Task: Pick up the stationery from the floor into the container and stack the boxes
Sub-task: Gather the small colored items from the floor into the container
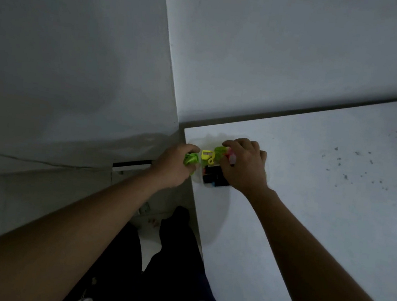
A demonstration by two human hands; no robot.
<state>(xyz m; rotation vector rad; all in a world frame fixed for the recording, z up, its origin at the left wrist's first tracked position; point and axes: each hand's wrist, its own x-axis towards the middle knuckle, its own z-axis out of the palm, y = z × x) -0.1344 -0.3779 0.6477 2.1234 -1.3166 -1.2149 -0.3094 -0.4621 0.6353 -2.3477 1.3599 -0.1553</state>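
Left grip (174, 166) holds a green item (190, 159); right grip (244, 165) holds green-pink items (220, 152). Judged light, rigid plastic; pinch across sides.

Surface: flat white tabletop (307, 224), its far left corner set into the meeting of two pale walls.
Marks: scattered dark specks (354, 165) on the far right part of the tabletop.
Directly on it: a clear plastic container (199, 178), close to the far left corner and just beside the left edge.
Inside the container: a yellow plastic sharpener (206, 155) and black blocks (214, 177).
Below: pale floor (150, 251) beside the left edge; the small bits on it are too dim to identify.
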